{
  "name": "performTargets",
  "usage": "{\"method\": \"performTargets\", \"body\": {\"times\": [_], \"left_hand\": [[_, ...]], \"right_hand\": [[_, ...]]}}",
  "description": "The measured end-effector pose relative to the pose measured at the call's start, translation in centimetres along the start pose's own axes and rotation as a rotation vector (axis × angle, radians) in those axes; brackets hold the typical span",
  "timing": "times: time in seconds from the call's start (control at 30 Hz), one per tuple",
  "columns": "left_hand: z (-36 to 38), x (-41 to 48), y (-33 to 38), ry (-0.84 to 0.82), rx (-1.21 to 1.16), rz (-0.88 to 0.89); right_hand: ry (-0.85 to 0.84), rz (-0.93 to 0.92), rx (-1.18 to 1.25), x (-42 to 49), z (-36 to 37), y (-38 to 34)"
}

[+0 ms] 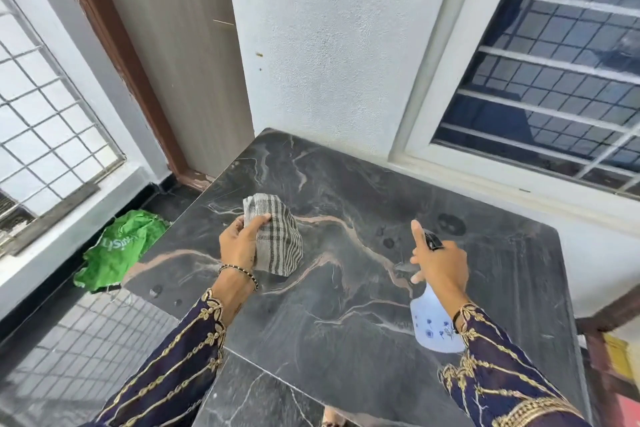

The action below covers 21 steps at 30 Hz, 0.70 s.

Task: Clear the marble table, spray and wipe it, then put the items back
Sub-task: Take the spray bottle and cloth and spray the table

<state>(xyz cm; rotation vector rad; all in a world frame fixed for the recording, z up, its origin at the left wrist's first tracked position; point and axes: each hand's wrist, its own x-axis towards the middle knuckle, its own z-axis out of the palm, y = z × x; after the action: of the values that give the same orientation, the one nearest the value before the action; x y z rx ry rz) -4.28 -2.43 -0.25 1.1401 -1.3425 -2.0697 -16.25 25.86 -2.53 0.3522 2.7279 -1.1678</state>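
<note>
Hiding the neck of the spray bottle (434, 322) behind the right hand (441, 263). Covering one side of the cloth (277, 243) with the left hand (240, 239). Cutting off the window (554, 80) and a wooden frame (609, 315) at the right edge. Leaving the lettering on the green bag (117, 250) unreadable.

**Setting:** a home, at a balcony or passage just outside a room.

**Evidence:**
- A wood-grain door (173, 45) in a brown frame (114, 45) is set at 11 o'clock.
- A white plastered wall (329, 45) is seen at 12 o'clock.
- A white-framed window (554, 80) with a barred grille is fitted at 2 o'clock.
- A metal mesh grille (45, 132) is mounted at 9 o'clock above a low ledge.
- A dark veined marble table (346, 322) is placed against the wall.
- A crumpled green bag (117, 250) is seen on the dark tiled floor (86, 340) at 8 o'clock.
</note>
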Motion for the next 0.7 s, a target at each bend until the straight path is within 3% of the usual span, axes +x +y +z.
{"method": "performTargets", "body": {"times": [0.17, 0.4, 0.7], "left_hand": [[-4.5, -2.8, 0.4, 0.008, -0.014, 0.018], [-9.9, -7.0, 0.3, 0.037, -0.024, 0.049], [-11.6, -10.4, -0.7, -0.017, 0.028, 0.073]], "right_hand": [[-0.057, 0.01, -0.07, -4.5, 1.4, 2.4], [-0.237, -0.121, -0.031, -13.9, 1.2, 2.4], [-0.207, -0.075, 0.01, -19.8, -0.2, 5.9]]}}
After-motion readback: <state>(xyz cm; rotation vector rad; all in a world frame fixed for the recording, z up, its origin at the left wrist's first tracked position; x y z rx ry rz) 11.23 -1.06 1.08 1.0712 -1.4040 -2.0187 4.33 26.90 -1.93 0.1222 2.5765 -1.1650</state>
